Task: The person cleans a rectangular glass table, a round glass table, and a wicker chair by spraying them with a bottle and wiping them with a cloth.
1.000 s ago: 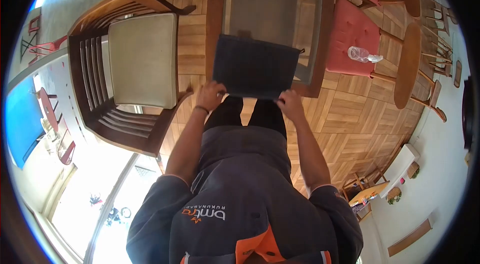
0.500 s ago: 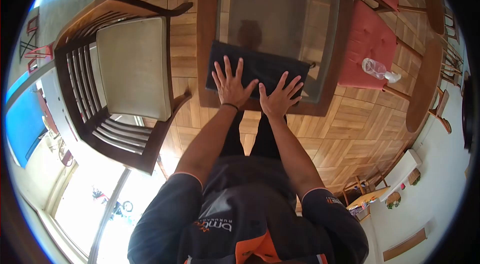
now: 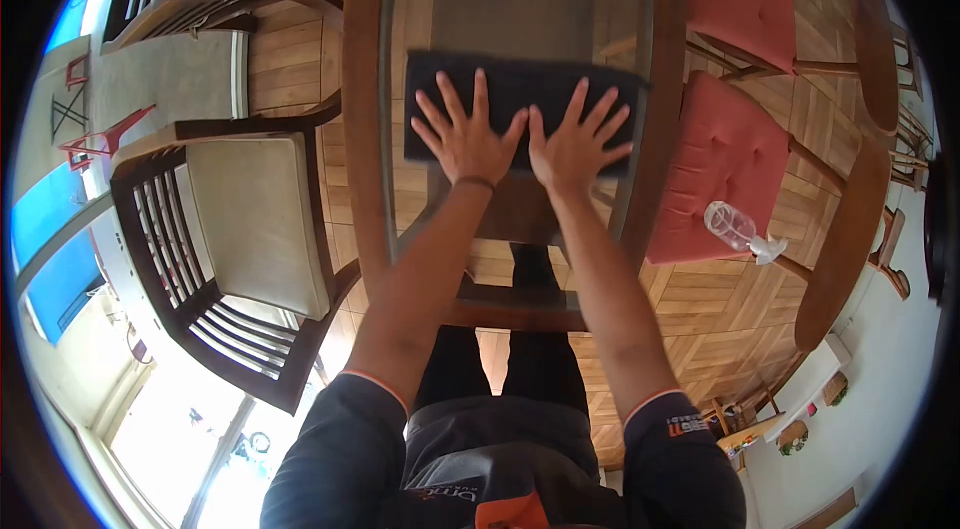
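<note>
A dark folded cloth (image 3: 522, 79) lies flat across the glass top of a wood-framed table (image 3: 366, 129). My left hand (image 3: 470, 137) rests palm down on its left half, fingers spread. On the right half, my right hand (image 3: 572, 147) also lies flat with the fingers apart. The two thumbs nearly meet at the middle of the cloth. Both arms reach straight ahead over the near edge of the table.
Wooden armchairs with pale cushions (image 3: 255, 219) stand along the left side. Red-cushioned chairs (image 3: 715, 159) stand on the right. A clear spray bottle (image 3: 735, 227) lies on the nearer red seat. Wood-patterned floor (image 3: 700, 299) shows around the table.
Both hands and the cloth have moved forward over the glass, away from the near edge. The cloth now lies straighter across the table, and my body has come closer.
</note>
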The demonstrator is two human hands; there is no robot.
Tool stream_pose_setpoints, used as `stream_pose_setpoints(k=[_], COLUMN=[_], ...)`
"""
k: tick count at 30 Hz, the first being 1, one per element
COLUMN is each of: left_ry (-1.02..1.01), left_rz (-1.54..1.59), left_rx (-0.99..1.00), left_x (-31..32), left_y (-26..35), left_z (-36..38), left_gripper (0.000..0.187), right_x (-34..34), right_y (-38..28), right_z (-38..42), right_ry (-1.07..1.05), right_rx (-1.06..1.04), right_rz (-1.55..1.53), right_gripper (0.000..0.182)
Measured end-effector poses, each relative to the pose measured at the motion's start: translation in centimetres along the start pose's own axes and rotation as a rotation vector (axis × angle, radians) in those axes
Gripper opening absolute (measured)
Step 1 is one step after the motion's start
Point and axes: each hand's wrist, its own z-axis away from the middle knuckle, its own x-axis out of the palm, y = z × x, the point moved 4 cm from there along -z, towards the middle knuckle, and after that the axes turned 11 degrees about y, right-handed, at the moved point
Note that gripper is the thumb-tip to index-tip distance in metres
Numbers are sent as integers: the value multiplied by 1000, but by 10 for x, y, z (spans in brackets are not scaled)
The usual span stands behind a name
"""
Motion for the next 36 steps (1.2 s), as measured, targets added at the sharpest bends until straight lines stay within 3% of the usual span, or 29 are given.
stream_pose_setpoints(k=[4,7,10,17,18,20,22,24,26,29,32,35,36], left_ry=[110,135,86,-243,-148,82,254,233,414,86,111,-12,30], left_rz=[37,42,5,-148,-28,228,-93,-260,-162,-62,43,17,31], left_rx=[14,-27,3,-3,-42,-100,-110,-424,-417,-444,-376,-437,-430], left_x=[30,42,27,-8,-14,-18,-26,-16,-27,17,22,9,10], left_y=[42,52,50,26,18,-7,-41,-100,-124,-169,-173,-163,-163], left_z=[-90,-108,-82,109,109,77,16,-58,-114,-134,-132,-134,-129], left_gripper=[91,90,89,91,90,88,80,73,67,62,61,59,58], right_x=[23,30,21,-19,-22,-29,-43,-19,4,7,14,27,31], right_y=[-5,-3,4,75,76,68,29,6,-7,-15,-19,-26,-31], right_z=[-113,-134,-110,55,65,63,72,78,58,-7,-85,-172,-214], right_ry=[132,162,121,-179,-174,-131,-103,-180,-250,-147,-83,-20,-1], right_rx=[-83,-117,-88,-10,33,107,184,229,280,282,178,72,54], right_rz=[-51,-82,-87,4,-14,-69,-137,-120,1,-17,8,0,6], right_gripper=[85,83,82,92,96,104,112,116,115,110,106,104,102])
